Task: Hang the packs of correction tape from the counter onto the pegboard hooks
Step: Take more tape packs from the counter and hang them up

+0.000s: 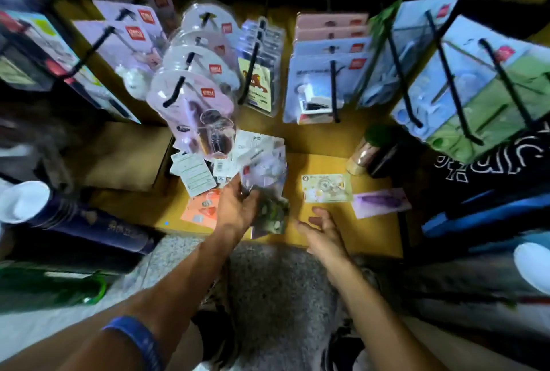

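The left hand [235,207] curls its fingers around a blurred pack [272,210] above the counter [372,231]. The right hand [323,232] hovers beside it, fingers spread and holding nothing. More packs [208,171] lie heaped just beyond, below the hooks [250,73].

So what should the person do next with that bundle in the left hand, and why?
Probably lift the bundle of packs toward a pegboard hook. The left hand already grips several blurred packs above the counter, while the right hand hovers open, holding nothing, beside them. It looks free to pull one pack off and thread it on, though the blur hides which pack.
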